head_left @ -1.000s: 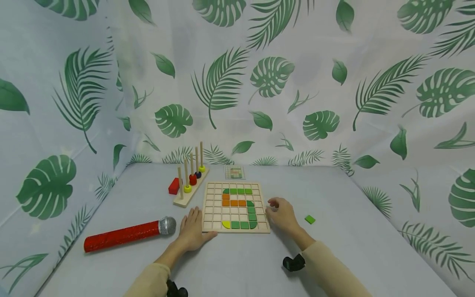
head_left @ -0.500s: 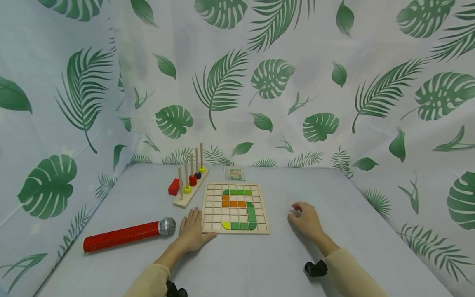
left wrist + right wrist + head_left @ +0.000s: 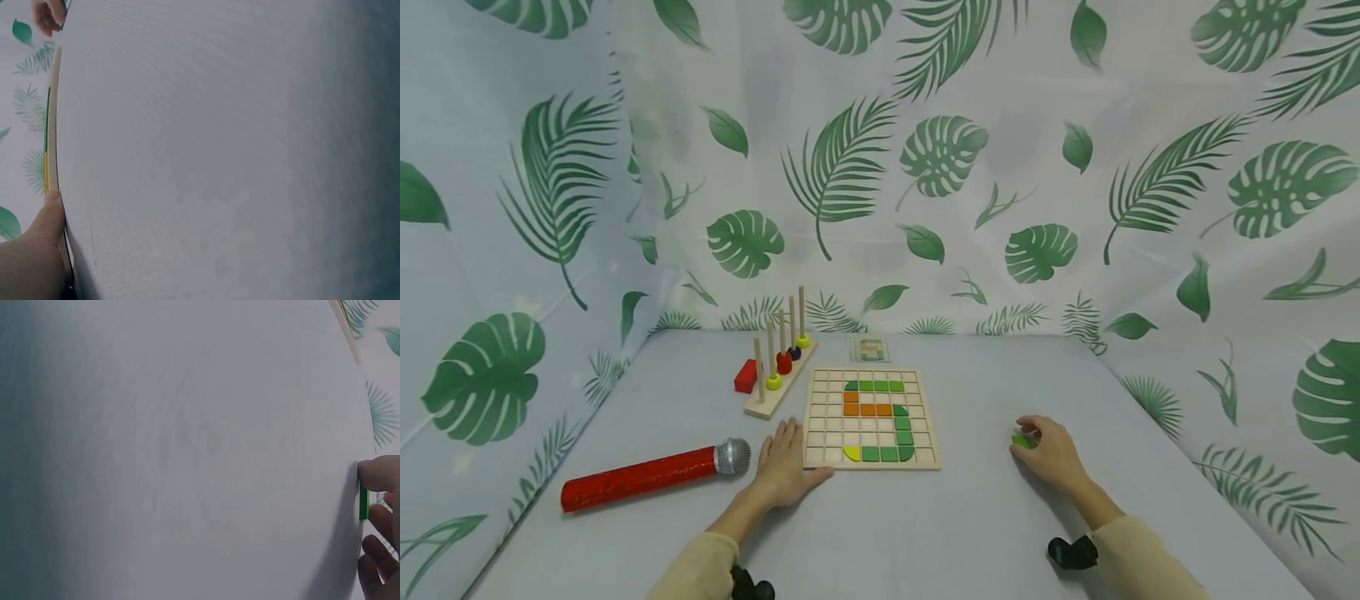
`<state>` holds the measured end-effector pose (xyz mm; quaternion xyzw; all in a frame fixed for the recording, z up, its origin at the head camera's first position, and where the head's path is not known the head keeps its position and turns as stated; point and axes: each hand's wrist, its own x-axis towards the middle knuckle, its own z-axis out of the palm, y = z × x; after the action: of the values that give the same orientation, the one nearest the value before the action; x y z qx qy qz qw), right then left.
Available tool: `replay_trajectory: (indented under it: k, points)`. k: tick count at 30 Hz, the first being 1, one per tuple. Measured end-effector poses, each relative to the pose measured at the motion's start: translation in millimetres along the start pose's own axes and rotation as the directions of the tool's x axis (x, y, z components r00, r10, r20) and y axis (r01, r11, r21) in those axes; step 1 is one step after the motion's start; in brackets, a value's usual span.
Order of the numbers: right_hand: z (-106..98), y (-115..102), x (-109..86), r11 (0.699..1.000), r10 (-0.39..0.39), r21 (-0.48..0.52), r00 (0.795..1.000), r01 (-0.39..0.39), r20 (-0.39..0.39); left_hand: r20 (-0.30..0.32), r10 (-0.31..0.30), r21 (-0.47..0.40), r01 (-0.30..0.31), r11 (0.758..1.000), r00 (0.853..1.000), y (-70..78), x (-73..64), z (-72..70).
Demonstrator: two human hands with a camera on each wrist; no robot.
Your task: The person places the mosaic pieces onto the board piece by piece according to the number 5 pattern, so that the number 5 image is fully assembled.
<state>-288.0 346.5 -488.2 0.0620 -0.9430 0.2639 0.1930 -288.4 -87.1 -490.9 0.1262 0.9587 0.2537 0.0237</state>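
A wooden grid board [image 3: 812,425] lies on the table, holding green, orange and yellow tiles in a shape like a 5. My left hand [image 3: 781,471] rests with straight fingers along the board's left side, its thumb [image 3: 53,209] touching the front edge. Right of the board, my right hand [image 3: 1051,454] pinches a loose green square tile [image 3: 1022,440] between thumb and fingers. The right wrist view shows this tile [image 3: 364,501] on edge at table level, thumb at one end and a fingertip at the other.
A red microphone [image 3: 647,478] with a silver head lies left of my left hand. Behind it stand a wooden peg rack [image 3: 767,407] with coloured beads and a red block [image 3: 746,377]. A small pattern card [image 3: 870,348] lies behind the board.
My right hand has moved right, away from the board's edge, to the loose green tile and now pinches it. The left hand has stayed at the board.
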Motion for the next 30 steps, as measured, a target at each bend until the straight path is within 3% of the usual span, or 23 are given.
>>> replay_trajectory:
  k: [6, 14, 30]
  points:
    - [-5.6, 4.5, -2.2, 1.000, -0.007, 0.002, 1.000, 0.007, 0.008, 0.003, -0.008, -0.005, 0.008, 1.000, 1.000, -0.7, -1.5, -2.3]
    - [1.7, 4.5, 4.8, 1.000, 0.022, 0.010, 1.000, -0.023, 0.019, 0.002, 0.001, -0.009, -0.001, 1.000, 1.000, -0.8, -1.2, -1.2]
    - [48.3, -67.0, 30.0, 0.991, -0.056, 0.128, 0.997, 0.050, 0.045, 0.001, -0.001, -0.006, 0.001, 1.000, 1.000, 3.5, -2.4, -3.1]
